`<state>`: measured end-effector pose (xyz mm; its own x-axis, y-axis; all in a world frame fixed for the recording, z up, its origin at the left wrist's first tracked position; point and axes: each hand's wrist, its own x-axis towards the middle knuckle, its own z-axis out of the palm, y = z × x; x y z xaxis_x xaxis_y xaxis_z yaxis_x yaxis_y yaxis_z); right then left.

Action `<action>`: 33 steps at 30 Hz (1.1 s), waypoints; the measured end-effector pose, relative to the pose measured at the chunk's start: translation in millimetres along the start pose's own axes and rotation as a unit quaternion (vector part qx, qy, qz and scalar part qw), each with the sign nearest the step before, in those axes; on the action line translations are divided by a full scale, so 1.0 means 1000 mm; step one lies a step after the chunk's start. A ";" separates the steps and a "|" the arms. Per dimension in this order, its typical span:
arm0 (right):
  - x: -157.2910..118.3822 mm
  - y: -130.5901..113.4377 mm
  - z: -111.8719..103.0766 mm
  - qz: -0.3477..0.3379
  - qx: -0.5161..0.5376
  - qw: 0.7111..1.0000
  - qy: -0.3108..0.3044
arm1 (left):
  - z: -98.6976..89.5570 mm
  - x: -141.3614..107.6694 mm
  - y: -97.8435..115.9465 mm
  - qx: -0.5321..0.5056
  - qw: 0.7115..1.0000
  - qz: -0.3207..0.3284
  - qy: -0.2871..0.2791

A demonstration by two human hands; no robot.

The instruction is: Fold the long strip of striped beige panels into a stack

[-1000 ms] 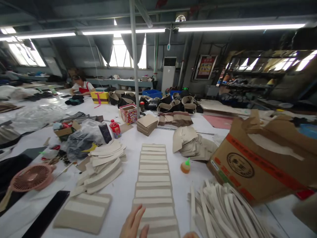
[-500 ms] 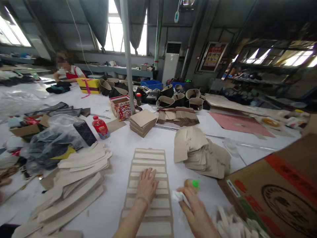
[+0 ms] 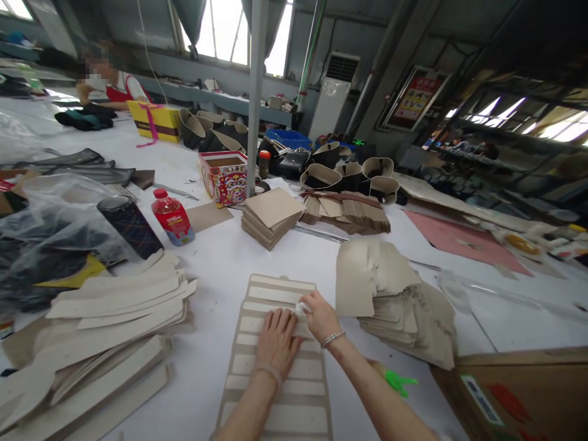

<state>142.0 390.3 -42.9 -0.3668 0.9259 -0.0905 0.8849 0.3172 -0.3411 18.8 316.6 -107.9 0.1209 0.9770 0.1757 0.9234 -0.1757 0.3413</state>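
Note:
A long grey-beige panel [image 3: 298, 383] with pale strips across it lies on the white table, running toward me. My left hand [image 3: 278, 343] rests flat on its middle, fingers spread a little. Just to the right, my right hand [image 3: 320, 318] pinches a small white cloth [image 3: 302, 308] against the panel's right side. A bright green item [image 3: 400, 383] lies partly hidden behind my right forearm. Stacked beige pieces [image 3: 395, 294] sit right of the panel.
Long pale strips [image 3: 114, 312] are heaped at the left, near a red bottle [image 3: 172, 217]. Beyond the panel are a card stack [image 3: 271, 214] and a patterned box [image 3: 223, 177]. A carton [image 3: 528, 392] stands at the lower right. A person [image 3: 108, 76] sits at the far left.
My right hand has moved up and left with the white cloth, from beside the panel onto it. My left hand stays on the panel. The view has tilted and shifted.

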 end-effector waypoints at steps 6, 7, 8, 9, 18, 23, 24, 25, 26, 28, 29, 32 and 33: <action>0.014 -0.005 0.020 -0.035 -0.138 0.988 -0.056 | 0.007 -0.001 -0.007 -0.016 1.000 0.006 0.026; 0.015 -0.004 0.023 -0.044 -0.146 0.987 -0.056 | 0.008 -0.001 -0.007 -0.019 0.999 0.005 0.027; 0.015 -0.003 0.026 -0.054 -0.150 0.986 -0.053 | 0.009 -0.002 -0.007 -0.023 0.999 0.003 0.026; 0.015 -0.001 0.028 -0.063 -0.151 0.985 -0.048 | 0.009 -0.002 -0.007 -0.027 0.999 0.000 0.024; 0.011 0.004 0.034 -0.089 -0.151 0.984 -0.026 | -0.010 0.018 -0.006 -0.039 0.999 -0.037 0.006; 0.010 0.005 0.035 -0.098 -0.161 0.982 -0.018 | 0.007 0.032 -0.029 -0.018 0.999 0.029 0.016; 0.010 0.005 0.035 -0.102 -0.164 0.981 -0.017 | 0.012 0.032 -0.032 -0.013 0.999 0.041 0.011; 0.010 0.004 0.035 -0.106 -0.167 0.980 -0.018 | 0.015 0.031 -0.034 -0.007 0.999 0.046 0.004; 0.010 0.004 0.034 -0.110 -0.172 0.979 -0.020 | 0.018 0.031 -0.035 -0.002 0.999 0.045 -0.001; 0.010 0.003 0.032 -0.115 -0.182 0.976 -0.029 | 0.019 0.029 -0.034 0.005 0.999 0.038 -0.006; 0.010 0.002 0.032 -0.118 -0.187 0.975 -0.033 | 0.019 0.029 -0.033 0.006 0.999 0.035 -0.007; 0.011 0.004 0.030 -0.128 -0.200 0.971 -0.039 | 0.017 0.029 -0.031 0.006 0.999 0.032 -0.004; 0.011 0.005 0.029 -0.129 -0.205 0.969 -0.040 | 0.017 0.029 -0.031 0.006 1.000 0.031 -0.002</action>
<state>134.3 396.0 -73.4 -0.5983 0.7906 -0.1298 0.7939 0.6069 0.0372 -0.4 352.5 -128.6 0.1789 0.9649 0.1924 0.9187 -0.2338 0.3184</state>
